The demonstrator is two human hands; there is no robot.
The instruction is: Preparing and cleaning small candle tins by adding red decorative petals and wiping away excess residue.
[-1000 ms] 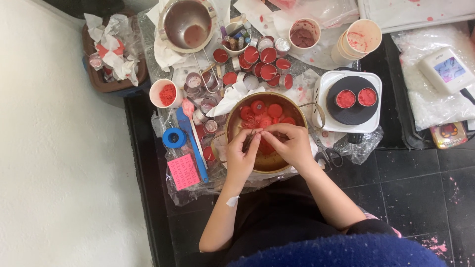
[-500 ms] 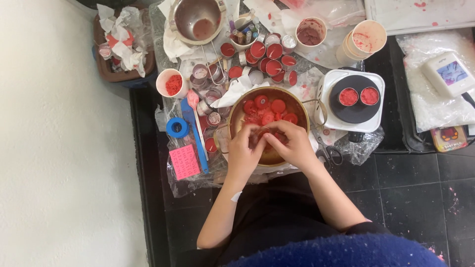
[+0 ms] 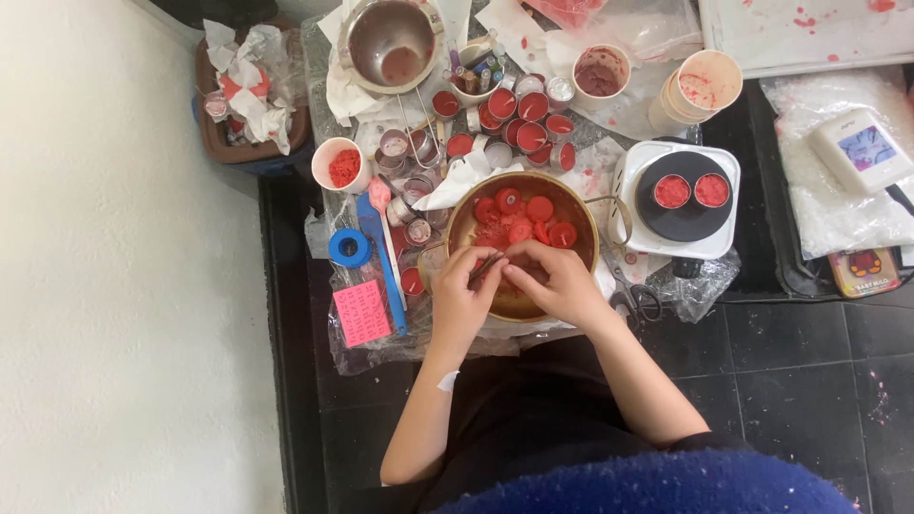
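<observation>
Both hands meet over the near half of the bowl (image 3: 581, 205), a round brass-coloured one holding red wax discs (image 3: 540, 207). The left hand (image 3: 459, 303) pinches a thin dark stick (image 3: 486, 267) between thumb and fingers; the stick's long axis runs diagonally, from the left fingertips up and to the right toward the right hand (image 3: 560, 282). The right hand is curled shut, fingertips touching or just beside the stick's far end, but whether it clamps the stick or a small piece of wax under it cannot be told, since the fingers hide that spot. The stick lies between the two grips, over the bowl's bare near part. The loose discs lie past the fingertips, toward the far rim, nearer the right hand than the left. Left of the bowl lie a blue spatula (image 3: 381, 262), a blue tape roll (image 3: 349, 247) and a pink note (image 3: 362, 312); to the right stands a hotplate (image 3: 681, 228) carrying two red-filled cups (image 3: 692, 190).
</observation>
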